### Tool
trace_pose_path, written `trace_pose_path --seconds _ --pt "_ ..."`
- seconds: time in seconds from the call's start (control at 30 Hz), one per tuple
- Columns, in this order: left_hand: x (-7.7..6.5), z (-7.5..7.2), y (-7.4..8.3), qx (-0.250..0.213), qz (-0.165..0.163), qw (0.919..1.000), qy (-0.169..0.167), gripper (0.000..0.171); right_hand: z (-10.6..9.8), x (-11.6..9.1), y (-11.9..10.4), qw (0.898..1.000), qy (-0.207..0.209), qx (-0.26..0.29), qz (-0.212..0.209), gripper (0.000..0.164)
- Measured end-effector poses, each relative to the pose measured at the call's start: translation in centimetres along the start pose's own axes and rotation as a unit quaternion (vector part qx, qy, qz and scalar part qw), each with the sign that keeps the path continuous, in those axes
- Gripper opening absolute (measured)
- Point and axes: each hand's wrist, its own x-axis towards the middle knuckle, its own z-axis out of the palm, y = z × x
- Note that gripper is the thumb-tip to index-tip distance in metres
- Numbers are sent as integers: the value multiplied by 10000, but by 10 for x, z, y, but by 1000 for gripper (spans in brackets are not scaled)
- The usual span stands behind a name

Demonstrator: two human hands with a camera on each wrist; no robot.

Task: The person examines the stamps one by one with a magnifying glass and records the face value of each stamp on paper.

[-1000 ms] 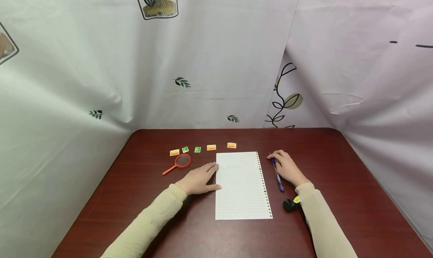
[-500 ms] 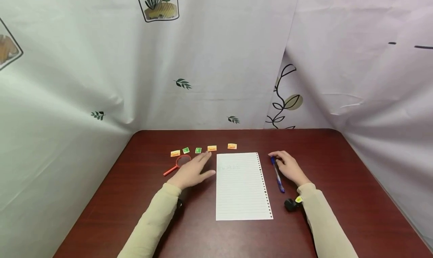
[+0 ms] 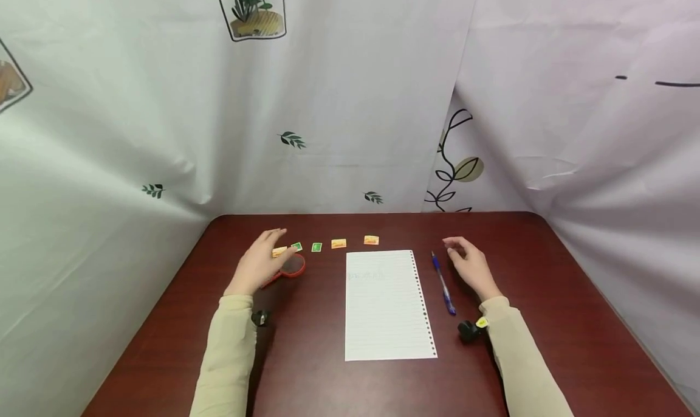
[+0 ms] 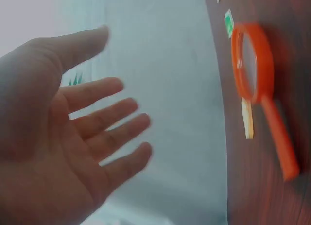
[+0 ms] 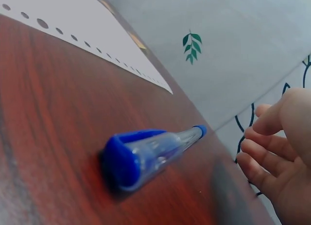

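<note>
My left hand (image 3: 256, 264) hovers over the red magnifying glass (image 3: 293, 266), fingers spread and nothing in them. In the left wrist view the magnifying glass (image 4: 265, 64) lies on the table, apart from the hand (image 4: 82, 123). My right hand (image 3: 471, 267) is just right of the blue pen (image 3: 442, 282), fingers loosely bent and holding nothing. The right wrist view shows the pen (image 5: 155, 154) lying on the table, with a gap to the hand (image 5: 282, 152). Between the hands lies a lined sheet of paper (image 3: 389, 313) with faint writing near its top.
Small orange cards (image 3: 338, 244) and green cards (image 3: 316, 247) lie in a row behind the paper. The dark red table (image 3: 306, 368) ends at a patterned white curtain (image 3: 339, 101) at the back and sides.
My left hand has left the paper's left edge and moved left over the magnifying glass. My right hand has come off the pen and shifted slightly right.
</note>
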Motion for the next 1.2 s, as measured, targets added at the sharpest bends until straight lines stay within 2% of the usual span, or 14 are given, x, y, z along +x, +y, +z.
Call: trace_pose_path --seconds 0.13,0.27,0.43,0.6,0.83,1.03,1.2 --pt "-7 -14 -17 126 -336 9992 -189 60 -1 1 -2 9999 8 58 145 28" --pt "-13 -21 -31 208 -624 9955 -686 57 -2 2 -3 9998 1 9 204 28" --pt "-16 -20 -44 182 -916 9874 -1277 52 -1 2 -4 9998 48 -12 180 27" --pt "-15 -12 -52 96 -1052 9818 -1576 40 0 3 -4 9998 52 -17 193 26" --pt "-13 -1 -53 -33 -1043 9796 -1716 26 2 3 -4 9998 4 11 209 27" --pt "-11 5 -53 -106 -784 9830 -1656 15 6 5 -5 9998 23 -20 174 26" --pt "-10 11 -53 78 -515 9871 -1512 11 13 10 -10 10000 28 -66 51 24"
